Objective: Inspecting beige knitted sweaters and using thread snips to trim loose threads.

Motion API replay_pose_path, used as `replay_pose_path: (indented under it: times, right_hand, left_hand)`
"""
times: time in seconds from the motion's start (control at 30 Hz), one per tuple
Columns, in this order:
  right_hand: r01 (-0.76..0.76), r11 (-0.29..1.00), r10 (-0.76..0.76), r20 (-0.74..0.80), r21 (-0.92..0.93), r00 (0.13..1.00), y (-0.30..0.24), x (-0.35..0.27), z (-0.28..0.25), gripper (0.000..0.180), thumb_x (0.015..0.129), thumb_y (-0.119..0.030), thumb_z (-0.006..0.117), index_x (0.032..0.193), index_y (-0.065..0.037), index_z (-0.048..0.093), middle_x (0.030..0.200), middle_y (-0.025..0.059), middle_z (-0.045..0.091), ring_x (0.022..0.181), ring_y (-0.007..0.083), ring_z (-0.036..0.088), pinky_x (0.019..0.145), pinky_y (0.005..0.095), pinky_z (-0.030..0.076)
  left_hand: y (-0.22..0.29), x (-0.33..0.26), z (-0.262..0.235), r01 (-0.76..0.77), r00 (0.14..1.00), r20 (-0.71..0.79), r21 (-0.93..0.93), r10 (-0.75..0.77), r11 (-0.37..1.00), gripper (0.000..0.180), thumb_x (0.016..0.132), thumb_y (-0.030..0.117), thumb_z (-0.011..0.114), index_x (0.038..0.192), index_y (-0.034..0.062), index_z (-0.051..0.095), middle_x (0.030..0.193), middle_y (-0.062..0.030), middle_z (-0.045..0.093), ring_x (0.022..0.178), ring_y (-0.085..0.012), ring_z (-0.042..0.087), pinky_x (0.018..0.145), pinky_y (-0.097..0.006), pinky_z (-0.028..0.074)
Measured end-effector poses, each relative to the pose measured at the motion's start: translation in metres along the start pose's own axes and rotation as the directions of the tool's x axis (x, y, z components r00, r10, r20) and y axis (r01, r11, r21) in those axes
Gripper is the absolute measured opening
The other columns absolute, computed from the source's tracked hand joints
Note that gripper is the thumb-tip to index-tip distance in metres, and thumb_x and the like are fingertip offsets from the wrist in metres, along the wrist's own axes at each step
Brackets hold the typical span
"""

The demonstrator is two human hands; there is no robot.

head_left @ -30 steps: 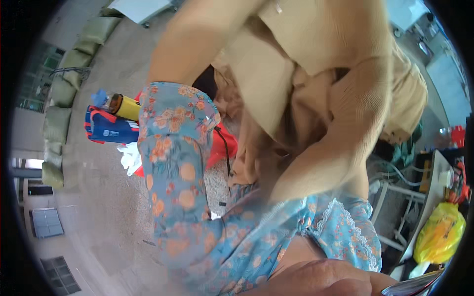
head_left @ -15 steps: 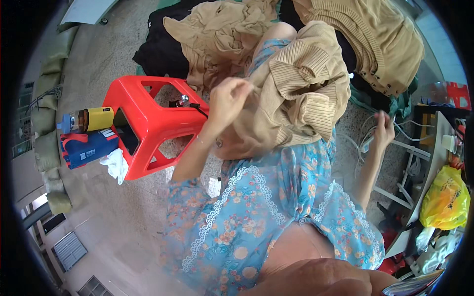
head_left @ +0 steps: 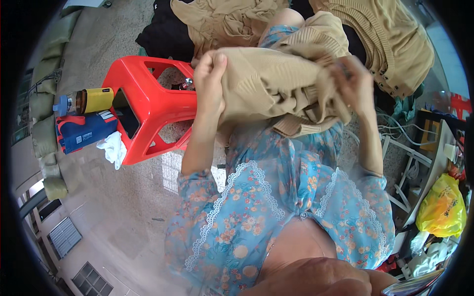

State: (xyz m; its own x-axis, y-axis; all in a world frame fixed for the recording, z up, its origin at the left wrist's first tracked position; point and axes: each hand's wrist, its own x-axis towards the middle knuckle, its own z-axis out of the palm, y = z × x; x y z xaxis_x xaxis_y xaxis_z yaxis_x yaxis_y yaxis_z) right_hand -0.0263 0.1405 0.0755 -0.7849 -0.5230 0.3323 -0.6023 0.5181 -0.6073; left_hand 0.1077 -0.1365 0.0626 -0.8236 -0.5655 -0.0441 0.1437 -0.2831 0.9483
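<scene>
A tan knit sweater point(head_left: 269, 74) with ribbed parts lies bunched over my lap, partly lifted between my hands. My left hand point(head_left: 211, 81) pinches its left edge, thumb on top and fingers folded behind the cloth. At the right side of the sweater, my right hand point(head_left: 356, 89) is curled onto a crumpled part. Motion blurs those fingers, and the cloth there is smeared too. A loose ribbed band point(head_left: 298, 126) hangs toward me below the bunched fabric.
Beyond my knees lie more tan garments point(head_left: 232, 24) and a buttoned tan knit piece point(head_left: 390, 49) over dark cloth. A red plastic stool point(head_left: 148, 108) stands at left beside a bottle point(head_left: 91, 101) and a blue case point(head_left: 86, 132). A yellow bag point(head_left: 443, 204) sits right.
My left hand has taken hold of the sweater's edge and lifted it. My right hand has come in from the right onto the sweater, which is now spread between both hands.
</scene>
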Motion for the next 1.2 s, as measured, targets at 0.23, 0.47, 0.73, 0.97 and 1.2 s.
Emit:
replay_pose_path:
  times: [0.23, 0.47, 0.73, 0.97, 1.2]
  right_hand:
    - [-0.141, 0.911, 0.336, -0.501, 0.386, 0.797, 0.043, 0.001, -0.015, 0.015, 0.088, -0.013, 0.066, 0.087, 0.002, 0.064, 0.074, -0.0035, 0.058, 0.068, 0.0032, 0.047, 0.062, 0.0187, 0.04]
    - [-0.279, 0.911, 0.404, -0.52, 0.303, 0.753, 0.101, -0.017, 0.002, 0.021, 0.088, -0.017, 0.067, 0.082, 0.002, 0.063, 0.071, -0.0007, 0.058, 0.068, 0.0062, 0.047, 0.06, 0.0225, 0.041]
    - [-0.192, 0.796, 0.525, -0.496, 0.574, 0.692, 0.1, -0.002, 0.001, 0.017, 0.089, -0.015, 0.067, 0.08, -0.001, 0.062, 0.066, -0.0044, 0.056, 0.057, 0.0021, 0.046, 0.05, 0.0194, 0.036]
    - [-0.281, 0.882, 0.44, -0.448, 0.377, 0.779, 0.091, -0.003, 0.005, 0.016, 0.087, -0.014, 0.067, 0.089, 0.002, 0.065, 0.077, -0.0005, 0.062, 0.072, 0.0055, 0.053, 0.067, 0.0214, 0.044]
    - [-0.138, 0.987, 0.16, -0.527, 0.08, 0.835, 0.018, -0.03, -0.013, 0.011, 0.086, -0.007, 0.065, 0.095, 0.0, 0.064, 0.09, 0.0074, 0.065, 0.085, 0.0152, 0.06, 0.078, 0.0266, 0.046]
  left_hand:
    - [-0.037, 0.084, 0.005, -0.142, 0.979, 0.165, 0.11, 0.123, 0.984, 0.014, 0.092, 0.016, 0.06, 0.095, 0.0017, 0.061, 0.088, 0.0018, 0.061, 0.081, -0.0045, 0.054, 0.073, -0.021, 0.043]
    - [-0.088, 0.092, -0.068, -0.254, 0.935, 0.355, 0.623, 0.021, 0.74, 0.026, 0.091, 0.024, 0.062, 0.108, 0.004, 0.062, 0.095, -0.0058, 0.067, 0.091, -0.0137, 0.061, 0.084, -0.028, 0.047]
    - [-0.137, -0.008, -0.119, 0.835, 0.55, -0.135, 0.115, -0.824, 0.538, 0.048, 0.095, 0.048, 0.045, 0.11, 0.0054, 0.06, 0.101, -0.0093, 0.066, 0.088, -0.0173, 0.063, 0.074, -0.029, 0.05]
    - [-0.127, 0.006, -0.123, 0.254, 0.958, -0.228, 0.397, -0.173, 0.882, 0.016, 0.091, 0.017, 0.058, 0.085, 0.0036, 0.064, 0.074, 0.0024, 0.058, 0.069, -0.0068, 0.05, 0.058, -0.022, 0.039]
    - [-0.008, 0.05, -0.082, 0.073, 0.992, -0.092, -0.158, -0.089, 0.985, 0.022, 0.095, 0.024, 0.057, 0.103, 0.0038, 0.054, 0.099, -0.0034, 0.063, 0.094, -0.0131, 0.062, 0.082, -0.032, 0.051]
